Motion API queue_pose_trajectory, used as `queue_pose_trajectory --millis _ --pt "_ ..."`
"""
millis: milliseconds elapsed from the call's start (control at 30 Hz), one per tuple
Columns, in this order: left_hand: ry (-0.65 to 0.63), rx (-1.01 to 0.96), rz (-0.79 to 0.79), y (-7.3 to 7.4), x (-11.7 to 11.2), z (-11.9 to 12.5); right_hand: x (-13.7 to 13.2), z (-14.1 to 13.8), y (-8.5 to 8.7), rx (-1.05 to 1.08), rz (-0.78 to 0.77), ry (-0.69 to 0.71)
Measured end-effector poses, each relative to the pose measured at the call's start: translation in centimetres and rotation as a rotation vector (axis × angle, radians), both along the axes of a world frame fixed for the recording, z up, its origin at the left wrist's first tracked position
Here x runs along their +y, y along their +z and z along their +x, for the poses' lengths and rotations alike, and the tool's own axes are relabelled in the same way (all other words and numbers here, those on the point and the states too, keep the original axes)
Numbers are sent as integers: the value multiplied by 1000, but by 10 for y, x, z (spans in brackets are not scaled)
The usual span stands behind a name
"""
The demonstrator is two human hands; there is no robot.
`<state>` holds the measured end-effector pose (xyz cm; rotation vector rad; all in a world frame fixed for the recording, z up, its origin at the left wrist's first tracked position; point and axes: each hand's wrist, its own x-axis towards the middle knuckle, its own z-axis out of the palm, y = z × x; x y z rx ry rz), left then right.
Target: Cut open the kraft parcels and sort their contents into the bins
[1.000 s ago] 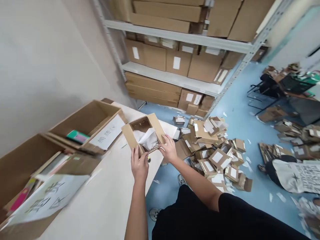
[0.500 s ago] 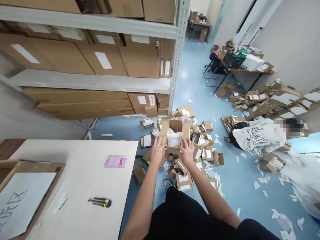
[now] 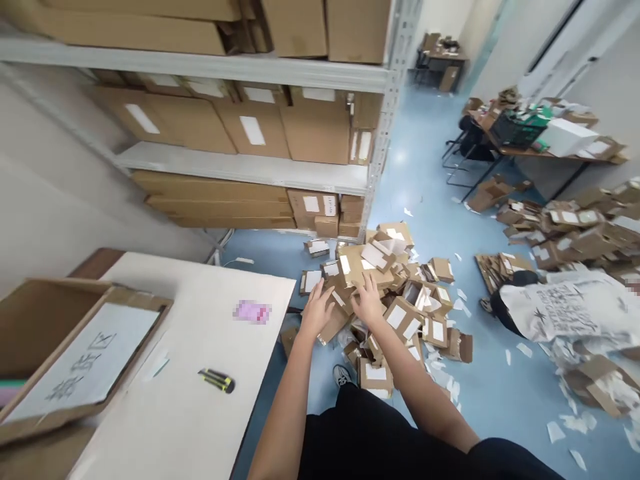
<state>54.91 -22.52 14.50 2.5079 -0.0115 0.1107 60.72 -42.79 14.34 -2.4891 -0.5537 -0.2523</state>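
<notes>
My left hand (image 3: 316, 311) and my right hand (image 3: 369, 299) are stretched out over a heap of small opened cardboard boxes (image 3: 395, 293) on the blue floor. The fingers of both hands are spread and neither holds anything. A small box with white paper in it (image 3: 374, 255) lies on top of the heap just beyond my fingertips. My hands hover above the heap, beside the right edge of a white table (image 3: 200, 373).
A yellow and black utility knife (image 3: 217, 380) lies on the table, beside a large open carton with a white sign (image 3: 80, 363). Metal shelving (image 3: 240, 167) holds large cartons. A person in a white shirt (image 3: 560, 303) crouches on the floor at right among more boxes.
Both hands held a small box with white paper over the heap; now they are empty with fingers spread, and the box lies on the heap. The view has swung rightward from the table.
</notes>
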Motion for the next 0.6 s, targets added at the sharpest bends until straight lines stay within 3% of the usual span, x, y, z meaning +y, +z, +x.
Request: queue_pose_trajectory --millis 167,300,433,600 --pt "275 -77 23 21 45 -66 82 -7 13 -24 95 272" --pt "520 -113 64 32 79 -149 148 -43 19 -35 152 503" --pt "771 -134 107 38 102 -255 206 -113 28 -48 178 724" --pt "1026 -179 129 42 107 -397 254 -236 40 -56 192 953"
